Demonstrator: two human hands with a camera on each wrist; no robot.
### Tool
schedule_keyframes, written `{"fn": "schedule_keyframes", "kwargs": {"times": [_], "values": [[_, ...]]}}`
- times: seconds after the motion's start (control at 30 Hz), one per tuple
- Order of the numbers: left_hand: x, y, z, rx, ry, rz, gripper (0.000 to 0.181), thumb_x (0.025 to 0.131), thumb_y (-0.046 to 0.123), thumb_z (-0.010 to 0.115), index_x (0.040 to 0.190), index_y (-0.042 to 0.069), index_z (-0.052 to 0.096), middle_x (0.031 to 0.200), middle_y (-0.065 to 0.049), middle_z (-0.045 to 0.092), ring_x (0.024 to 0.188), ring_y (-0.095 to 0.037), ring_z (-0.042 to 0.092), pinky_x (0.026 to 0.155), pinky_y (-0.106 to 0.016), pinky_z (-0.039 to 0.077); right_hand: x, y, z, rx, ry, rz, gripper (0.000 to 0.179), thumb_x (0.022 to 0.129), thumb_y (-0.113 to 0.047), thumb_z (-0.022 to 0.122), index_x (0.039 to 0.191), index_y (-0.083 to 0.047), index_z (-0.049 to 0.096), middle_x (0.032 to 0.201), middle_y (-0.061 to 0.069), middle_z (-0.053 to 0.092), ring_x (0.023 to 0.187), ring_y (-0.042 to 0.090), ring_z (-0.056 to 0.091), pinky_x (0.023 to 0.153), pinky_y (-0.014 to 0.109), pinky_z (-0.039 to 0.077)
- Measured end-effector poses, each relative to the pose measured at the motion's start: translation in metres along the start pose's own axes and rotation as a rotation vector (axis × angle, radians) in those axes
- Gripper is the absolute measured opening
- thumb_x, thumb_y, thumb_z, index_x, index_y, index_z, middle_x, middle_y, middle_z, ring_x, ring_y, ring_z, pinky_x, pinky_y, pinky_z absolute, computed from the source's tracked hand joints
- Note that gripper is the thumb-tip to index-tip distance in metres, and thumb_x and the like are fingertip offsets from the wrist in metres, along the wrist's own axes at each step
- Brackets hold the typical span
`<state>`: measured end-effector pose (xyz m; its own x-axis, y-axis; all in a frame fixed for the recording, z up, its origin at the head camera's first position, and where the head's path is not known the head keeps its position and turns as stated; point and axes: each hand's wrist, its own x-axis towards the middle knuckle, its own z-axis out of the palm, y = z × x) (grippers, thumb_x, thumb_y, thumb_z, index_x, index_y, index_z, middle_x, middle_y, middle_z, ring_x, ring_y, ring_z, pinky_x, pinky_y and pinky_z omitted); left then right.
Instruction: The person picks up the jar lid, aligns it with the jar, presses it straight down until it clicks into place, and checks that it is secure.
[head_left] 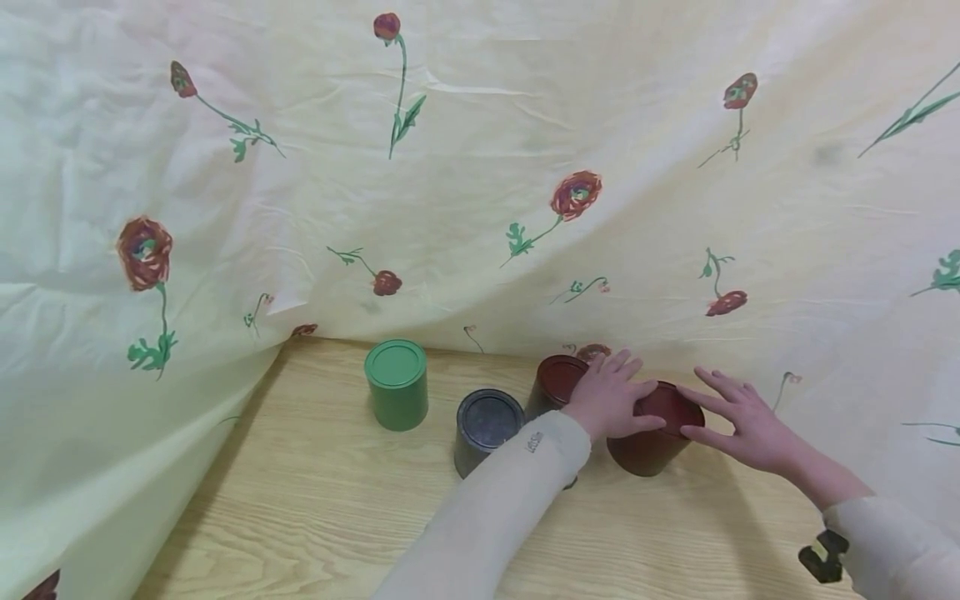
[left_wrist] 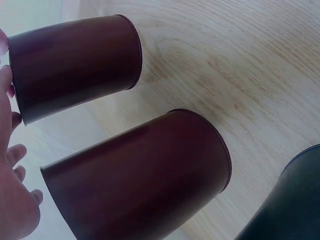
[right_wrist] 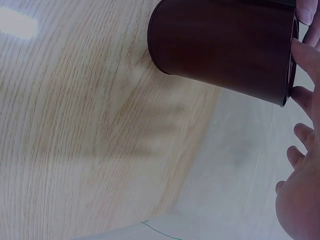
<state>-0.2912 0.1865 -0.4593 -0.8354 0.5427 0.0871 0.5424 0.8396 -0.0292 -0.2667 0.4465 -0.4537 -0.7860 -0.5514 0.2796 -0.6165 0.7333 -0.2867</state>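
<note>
A dark red can (head_left: 648, 450) with a recessed lid stands upright on the wooden table between both hands. My left hand (head_left: 606, 398) reaches over from its left, thumb and index finger extended at the lid's rim. On the other side my right hand (head_left: 750, 427) has its spread fingers at the same rim. The right wrist view shows fingertips at the upper edge of this can (right_wrist: 225, 47). A second dark red can (head_left: 553, 387) stands partly hidden behind the left hand; the left wrist view shows its side (left_wrist: 140, 180), apart from the first.
A dark grey can (head_left: 491, 417) stands left of the red ones, partly covered by the left sleeve (head_left: 517, 492). Farther left is a green can (head_left: 397, 387). A flowered cloth (head_left: 450, 208) hangs behind the table (head_left: 300, 500) and along its sides.
</note>
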Motion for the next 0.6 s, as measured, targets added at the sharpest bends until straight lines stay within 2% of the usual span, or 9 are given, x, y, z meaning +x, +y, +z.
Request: {"fn": "schedule_keyframes", "kwargs": {"times": [0.6], "values": [[-0.0007,0.0022,-0.0036,0.021,-0.032,-0.028,0.067,0.100,0.083,0.037,0.161,0.054,0.040,0.175,0.016,0.026,0.165,-0.014,0.010,0.133,-0.042,0.017,0.0017,0.0016,-0.0009,0.033,-0.035,0.016,0.061,0.093,-0.025,0.084,0.148,-0.009,0.064,0.161,0.037,0.038,0.148,0.065,0.027,0.120,0.082,0.002]]}}
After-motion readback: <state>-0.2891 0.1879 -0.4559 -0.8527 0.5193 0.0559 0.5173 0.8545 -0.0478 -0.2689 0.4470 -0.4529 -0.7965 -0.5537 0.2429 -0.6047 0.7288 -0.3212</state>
